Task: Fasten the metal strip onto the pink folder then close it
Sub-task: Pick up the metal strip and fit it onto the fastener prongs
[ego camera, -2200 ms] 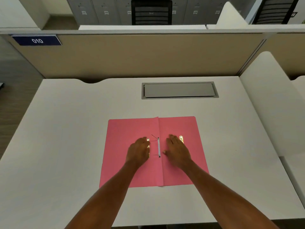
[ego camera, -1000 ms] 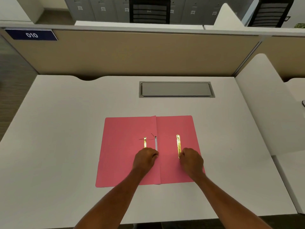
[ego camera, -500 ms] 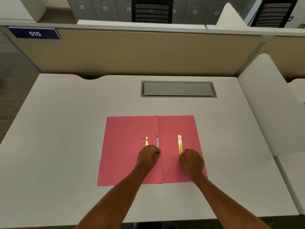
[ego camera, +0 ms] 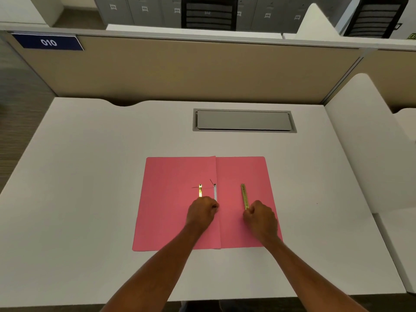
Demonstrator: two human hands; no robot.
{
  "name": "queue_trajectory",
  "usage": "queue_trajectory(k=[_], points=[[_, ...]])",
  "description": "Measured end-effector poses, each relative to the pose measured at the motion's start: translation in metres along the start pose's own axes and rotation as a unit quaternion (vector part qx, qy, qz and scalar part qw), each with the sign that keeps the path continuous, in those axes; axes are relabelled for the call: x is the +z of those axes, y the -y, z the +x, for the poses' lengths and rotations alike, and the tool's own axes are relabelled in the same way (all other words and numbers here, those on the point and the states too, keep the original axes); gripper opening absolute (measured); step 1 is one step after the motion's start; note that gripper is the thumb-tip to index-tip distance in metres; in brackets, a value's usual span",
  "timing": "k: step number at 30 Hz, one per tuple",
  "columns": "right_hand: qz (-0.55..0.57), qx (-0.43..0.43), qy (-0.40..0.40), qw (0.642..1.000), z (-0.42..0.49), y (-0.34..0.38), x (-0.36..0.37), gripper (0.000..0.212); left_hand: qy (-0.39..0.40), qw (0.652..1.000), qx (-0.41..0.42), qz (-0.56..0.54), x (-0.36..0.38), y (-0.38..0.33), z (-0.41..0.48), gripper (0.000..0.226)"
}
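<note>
So, folder [ego camera: 180, 212]: open flat, near the desk's [ego camera: 90, 176] front edge
left hand [ego camera: 201, 211]: curled at the crease
right hand [ego camera: 260, 218]: pinching the gold strip's [ego camera: 244, 195] near end

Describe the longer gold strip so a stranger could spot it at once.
On the white desk lies an open pink folder. On its right half, a gold metal strip runs away from the right hand, whose fingers are at its near end. It is longer than the short gold piece left of the fold.
</note>
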State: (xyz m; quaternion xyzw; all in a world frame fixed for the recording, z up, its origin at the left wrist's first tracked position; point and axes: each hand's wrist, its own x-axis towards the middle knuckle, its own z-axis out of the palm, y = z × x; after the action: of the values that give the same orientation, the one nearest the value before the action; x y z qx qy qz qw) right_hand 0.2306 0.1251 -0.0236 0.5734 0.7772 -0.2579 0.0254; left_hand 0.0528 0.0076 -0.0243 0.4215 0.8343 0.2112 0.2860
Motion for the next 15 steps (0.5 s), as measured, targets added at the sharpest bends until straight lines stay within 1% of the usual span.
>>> queue_trajectory(k=[2,4,7,8,11,13,15], points=[[0.097,0.014,0.017,0.995,0.0,-0.001,0.0,0.01,-0.003,1.0,-0.009,-0.027,0.0,0.001,0.0,0.025],[0.199,0.044,0.031,0.978,-0.001,-0.001,0.0,0.006,-0.006,0.997,-0.02,-0.068,0.0,0.002,-0.001,0.024],[0.343,0.099,0.065,0.932,-0.005,0.002,0.003,0.017,-0.005,0.993,-0.016,-0.118,-0.002,0.006,-0.003,0.024],[0.38,0.11,0.078,0.915,-0.007,0.004,0.005,0.017,-0.004,0.992,-0.013,-0.129,-0.002,0.007,-0.004,0.024],[0.451,0.127,0.113,0.876,-0.013,0.009,0.012,0.009,-0.003,0.989,-0.004,-0.147,-0.002,0.007,-0.009,0.03],[0.492,0.131,0.135,0.85,-0.018,0.015,0.016,0.009,-0.008,0.989,0.002,-0.15,-0.001,0.006,-0.012,0.035],[0.524,0.134,0.152,0.828,-0.023,0.022,0.019,0.008,-0.01,0.989,0.006,-0.147,-0.001,0.005,-0.013,0.033]])
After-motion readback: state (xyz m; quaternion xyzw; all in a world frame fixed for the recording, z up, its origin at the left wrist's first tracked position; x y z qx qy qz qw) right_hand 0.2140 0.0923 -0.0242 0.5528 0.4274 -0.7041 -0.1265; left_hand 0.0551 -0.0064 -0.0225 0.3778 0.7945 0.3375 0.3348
